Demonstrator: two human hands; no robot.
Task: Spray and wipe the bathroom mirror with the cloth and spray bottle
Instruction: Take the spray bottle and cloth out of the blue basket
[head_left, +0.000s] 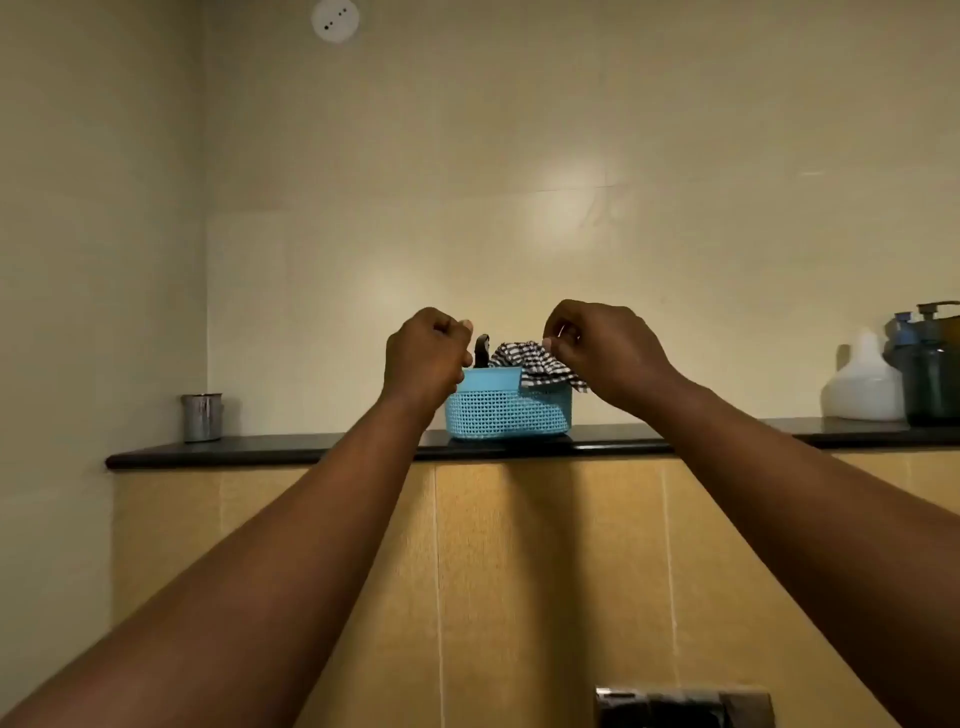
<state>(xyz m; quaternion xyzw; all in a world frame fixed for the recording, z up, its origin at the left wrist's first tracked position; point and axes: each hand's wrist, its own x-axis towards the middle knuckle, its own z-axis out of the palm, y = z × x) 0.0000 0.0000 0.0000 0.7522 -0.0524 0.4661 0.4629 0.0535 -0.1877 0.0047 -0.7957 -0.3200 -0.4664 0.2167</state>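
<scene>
A blue mesh basket (506, 413) stands on a black stone ledge (270, 447) against the tiled wall. A black-and-white checked cloth (530, 361) hangs over the basket's right rim. A dark spray trigger (482, 352) pokes up from inside the basket; the bottle's body is hidden. My right hand (597, 353) pinches the top of the cloth. My left hand (426, 358) is curled in a fist at the basket's left rim, just left of the trigger; whether it grips anything is hidden. No mirror is in view.
A steel cup (202, 417) sits at the ledge's left end. At the right end stand a white jug (863, 387) and dark pump bottles (932, 364). A metal fitting (683, 706) shows at the bottom edge.
</scene>
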